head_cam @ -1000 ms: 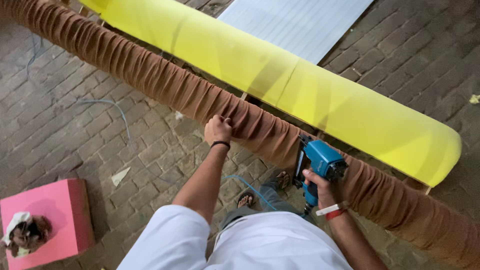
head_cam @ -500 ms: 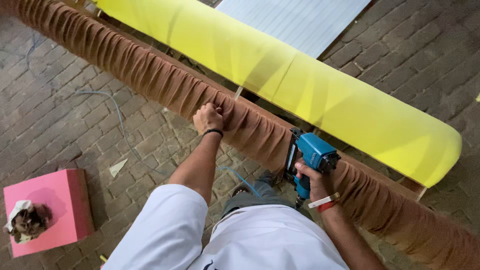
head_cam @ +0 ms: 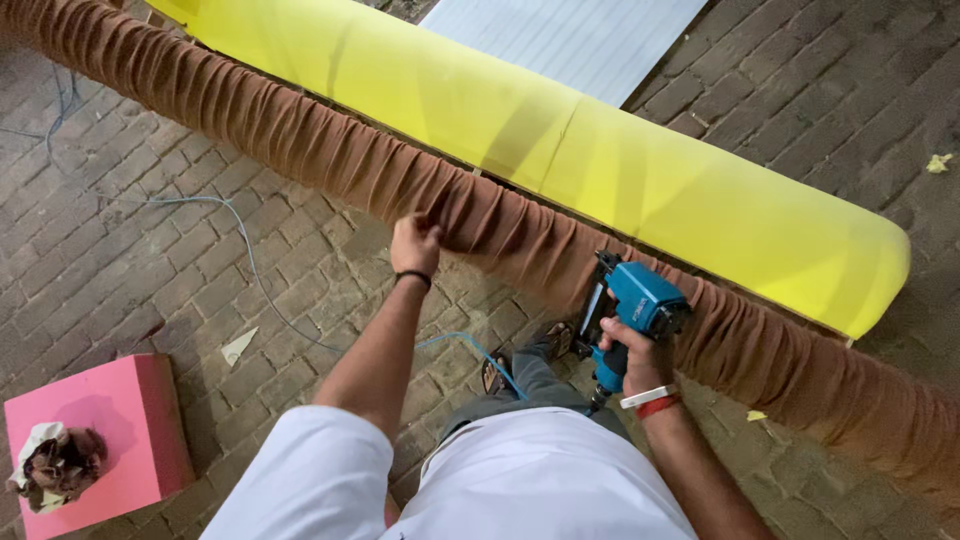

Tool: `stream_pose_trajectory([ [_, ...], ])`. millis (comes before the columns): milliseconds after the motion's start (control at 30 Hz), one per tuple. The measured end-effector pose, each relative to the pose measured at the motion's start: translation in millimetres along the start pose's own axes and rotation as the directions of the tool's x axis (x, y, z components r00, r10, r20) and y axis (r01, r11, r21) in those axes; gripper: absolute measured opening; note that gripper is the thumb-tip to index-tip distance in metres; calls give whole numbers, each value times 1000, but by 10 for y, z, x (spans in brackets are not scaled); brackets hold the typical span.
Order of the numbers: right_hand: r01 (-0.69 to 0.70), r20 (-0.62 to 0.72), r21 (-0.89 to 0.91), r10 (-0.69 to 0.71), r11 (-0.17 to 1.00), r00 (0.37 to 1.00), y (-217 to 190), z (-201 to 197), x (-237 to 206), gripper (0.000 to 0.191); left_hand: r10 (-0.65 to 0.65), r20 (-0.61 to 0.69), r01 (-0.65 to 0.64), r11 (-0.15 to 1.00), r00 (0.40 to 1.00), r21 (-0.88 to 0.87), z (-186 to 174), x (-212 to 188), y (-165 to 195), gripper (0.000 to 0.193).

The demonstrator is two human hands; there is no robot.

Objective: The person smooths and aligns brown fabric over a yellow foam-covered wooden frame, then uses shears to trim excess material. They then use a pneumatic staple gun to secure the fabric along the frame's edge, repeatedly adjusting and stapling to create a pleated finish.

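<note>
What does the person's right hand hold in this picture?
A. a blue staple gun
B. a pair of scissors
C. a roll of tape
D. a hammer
A: the right hand grips a blue staple gun with its nose against the pleated brown fabric, while the left hand pinches a fold of that fabric.

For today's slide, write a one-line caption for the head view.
Left hand pinches pleated brown fabric below a long yellow cushion while the right hand holds a blue staple gun against it.
</note>
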State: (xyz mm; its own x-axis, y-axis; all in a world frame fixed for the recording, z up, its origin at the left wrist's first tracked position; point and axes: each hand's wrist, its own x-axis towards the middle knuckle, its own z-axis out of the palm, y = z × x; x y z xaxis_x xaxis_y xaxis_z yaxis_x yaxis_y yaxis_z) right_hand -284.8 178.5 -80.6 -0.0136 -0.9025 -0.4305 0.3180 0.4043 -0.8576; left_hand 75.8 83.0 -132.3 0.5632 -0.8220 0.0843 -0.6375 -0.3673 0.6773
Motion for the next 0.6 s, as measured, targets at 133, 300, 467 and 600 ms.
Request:
stream_pose_trajectory([
  [133, 40, -37, -78, -43, 996, 998, 17, 197, -356, 42, -256, 330, 246, 967, 909, 73, -152, -406, -182, 46],
  [300, 22, -44, -66, -25, 998, 999, 133, 266, -777, 43, -164, 525, 241, 967, 835, -81, -175, -837, -217, 41],
  [467, 44, -154, -16, -46, 999, 987, 237, 21, -1084, 42, -61, 607, 206, 963, 793, -172, 46, -1297, 11, 37],
  [600, 77, -244, -28, -82, 997, 966, 222, -251, -1248, 43, 45, 722, 176, 958, 691, -227, 252, -1712, 181, 36],
])
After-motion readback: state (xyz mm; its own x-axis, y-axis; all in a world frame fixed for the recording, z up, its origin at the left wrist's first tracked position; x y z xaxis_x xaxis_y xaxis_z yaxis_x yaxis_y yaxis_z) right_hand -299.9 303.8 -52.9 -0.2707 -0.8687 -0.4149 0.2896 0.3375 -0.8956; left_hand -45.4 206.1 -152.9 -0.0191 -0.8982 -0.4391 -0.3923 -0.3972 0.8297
